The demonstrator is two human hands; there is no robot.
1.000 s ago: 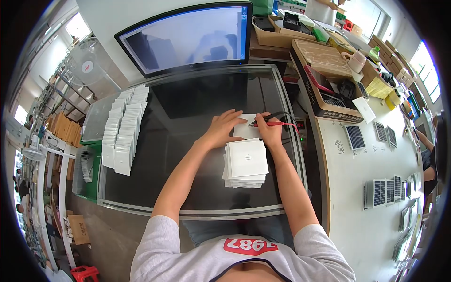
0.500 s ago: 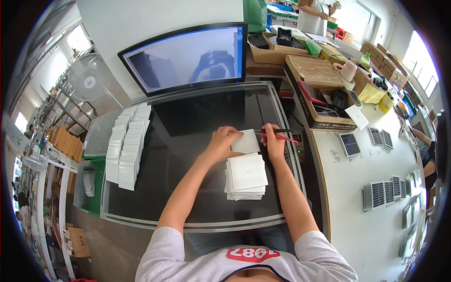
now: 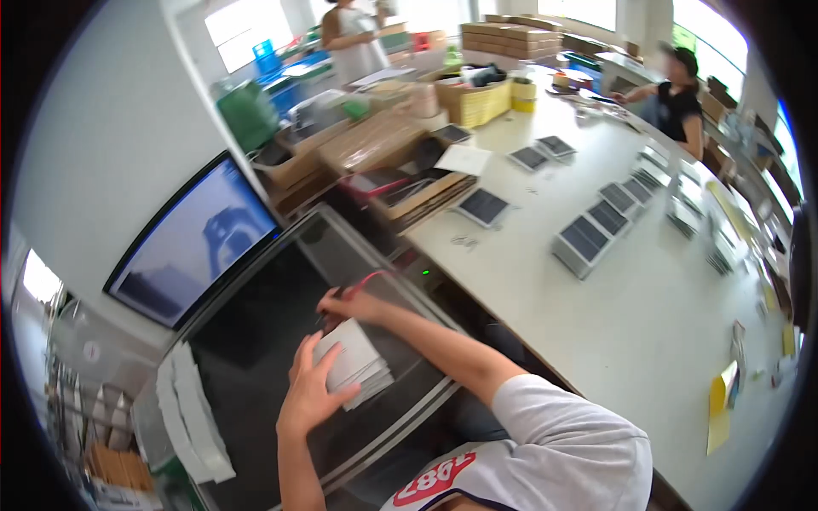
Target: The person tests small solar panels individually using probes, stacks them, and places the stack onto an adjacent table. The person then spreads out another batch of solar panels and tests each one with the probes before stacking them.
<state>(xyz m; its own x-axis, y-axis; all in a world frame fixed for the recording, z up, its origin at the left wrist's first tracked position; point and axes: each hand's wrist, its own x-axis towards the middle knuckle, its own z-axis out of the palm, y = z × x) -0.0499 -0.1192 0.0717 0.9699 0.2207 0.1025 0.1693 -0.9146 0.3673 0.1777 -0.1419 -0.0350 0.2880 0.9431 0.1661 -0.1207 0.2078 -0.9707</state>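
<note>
A stack of square white panels lies on the dark glass-topped bench, its edges slightly uneven. At the stack's left side is my left hand, thumb and fingers spread along the panel edges; whether it grips the top panel is unclear. Just beyond the stack, my right hand is closed around a pair of thin test probes, one dark and one red. A red lead curves up from that hand. The probe tips are blurred.
Rows of white panels stand at the bench's left. A monitor is behind it. On the white table at right are small solar panels and an open carton. Another person sits beyond; one more stands at the back.
My view has swung to the right, bringing more of the white table into sight. The single panel my left hand held beyond the stack no longer shows apart; that hand is now at the stack.
</note>
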